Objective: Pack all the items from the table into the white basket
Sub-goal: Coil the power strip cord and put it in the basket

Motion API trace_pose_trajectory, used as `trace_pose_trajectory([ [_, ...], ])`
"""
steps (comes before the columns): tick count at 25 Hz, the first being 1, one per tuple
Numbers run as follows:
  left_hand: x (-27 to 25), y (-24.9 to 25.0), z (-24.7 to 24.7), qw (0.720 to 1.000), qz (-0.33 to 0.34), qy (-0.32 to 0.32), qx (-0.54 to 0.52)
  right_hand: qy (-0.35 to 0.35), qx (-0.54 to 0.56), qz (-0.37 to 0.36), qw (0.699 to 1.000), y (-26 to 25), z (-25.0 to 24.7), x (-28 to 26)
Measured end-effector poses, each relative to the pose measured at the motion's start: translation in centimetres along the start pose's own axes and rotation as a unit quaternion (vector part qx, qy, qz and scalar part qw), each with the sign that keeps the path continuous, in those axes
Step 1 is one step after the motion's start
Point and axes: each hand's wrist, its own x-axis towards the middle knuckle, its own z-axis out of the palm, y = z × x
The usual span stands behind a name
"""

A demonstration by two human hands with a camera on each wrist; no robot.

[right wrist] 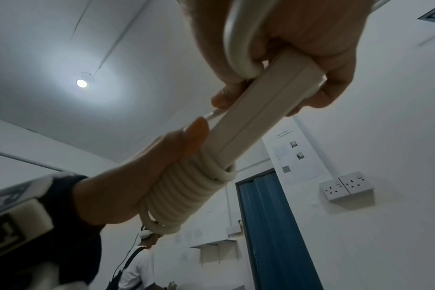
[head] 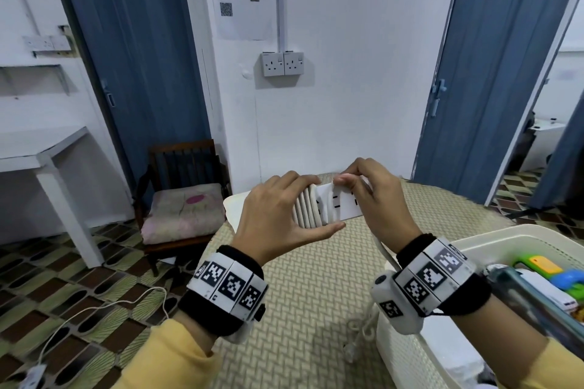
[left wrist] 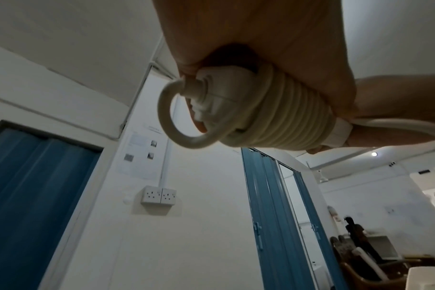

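Both hands hold a white power strip (head: 339, 206) up over the table. Its cream cable (head: 308, 208) is coiled in several turns round the strip's left end. My left hand (head: 281, 215) grips that coiled end (left wrist: 281, 115), fingers over the top and thumb underneath. My right hand (head: 373, 189) grips the strip's other end (right wrist: 268, 113) and also pinches a loop of the loose cable (right wrist: 238, 51) against it. The rest of the cable (head: 384, 249) hangs down toward the table. The white basket (head: 493, 240) stands at the lower right.
The basket holds several items, among them a green-and-orange toy (head: 543, 265) and a clear bottle (head: 534, 303). The round table (head: 316, 294) has a woven beige cover. A wooden chair (head: 183, 193) with a cushion stands at the left, a white desk (head: 41, 151) farther left.
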Motion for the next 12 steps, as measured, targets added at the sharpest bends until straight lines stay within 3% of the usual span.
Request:
trace_pose_trajectory([
  [2,0.1,-0.1,0.0,1.0,0.024,0.011,0.012,0.002,0.025,0.027,0.999,-0.3,-0.5,-0.2],
  [5,0.4,-0.6,-0.4,0.999,0.029,0.025,0.018,-0.033,0.118,0.133,0.984,-0.5,-1.1,-1.3],
  [9,0.5,-2.1,-1.4,0.999,-0.016,0.039,0.027,-0.231,0.274,0.282,0.89,0.5,-3.3,-3.6],
  [10,0.4,-2.5,-1.5,0.998,-0.027,0.038,0.035,-0.238,0.274,0.283,0.888,0.8,-4.0,-3.8],
  [12,0.4,-3.1,-1.7,0.998,-0.046,0.025,0.043,-0.176,0.224,0.25,0.925,1.4,-5.5,-3.5],
])
